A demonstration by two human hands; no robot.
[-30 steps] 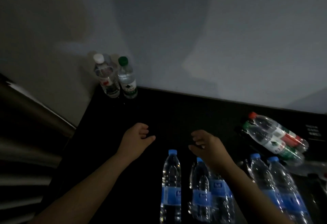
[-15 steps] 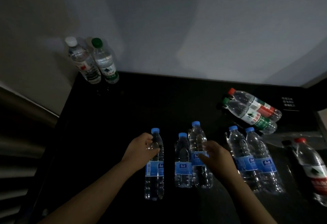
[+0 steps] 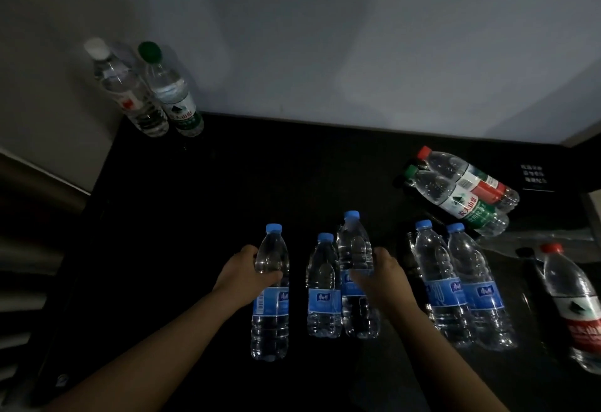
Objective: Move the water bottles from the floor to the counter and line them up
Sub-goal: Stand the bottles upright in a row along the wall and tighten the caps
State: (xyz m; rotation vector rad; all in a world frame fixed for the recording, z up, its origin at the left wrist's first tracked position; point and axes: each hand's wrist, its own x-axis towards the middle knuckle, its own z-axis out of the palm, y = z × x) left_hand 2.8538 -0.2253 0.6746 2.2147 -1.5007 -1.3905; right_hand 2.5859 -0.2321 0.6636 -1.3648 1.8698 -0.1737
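The left hand [image 3: 247, 275] is curled round the shoulder of the left bottle [image 3: 271, 311], thumb across the front, just above its blue label. The right hand [image 3: 387, 278] wraps the right bottle [image 3: 354, 246] from its 3 o'clock side, fingers closed over the top of the label. Both bottles stand upright on the tabletop [image 3: 195, 216], a smooth black surface, toward 6 o'clock in the view.

Between the two, touching the right bottle, stands the middle bottle [image 3: 323, 301], gripped by neither hand. All three are clear ribbed plastic with blue screw caps and blue paper-like bands.

At 3 o'clock from the right hand stands a pair of blue-capped bottles [image 3: 437, 281], side by side. Farther toward 3 o'clock is a red-capped bottle [image 3: 575, 307] with a red label. At 2 o'clock two lying bottles [image 3: 455, 197] rest on their sides, pressed together, one red-capped, one green-capped. At 10 o'clock, the corner bottles [image 3: 169, 99] stand against the pale matte wall [image 3: 325, 37], one white-capped, one green-capped.
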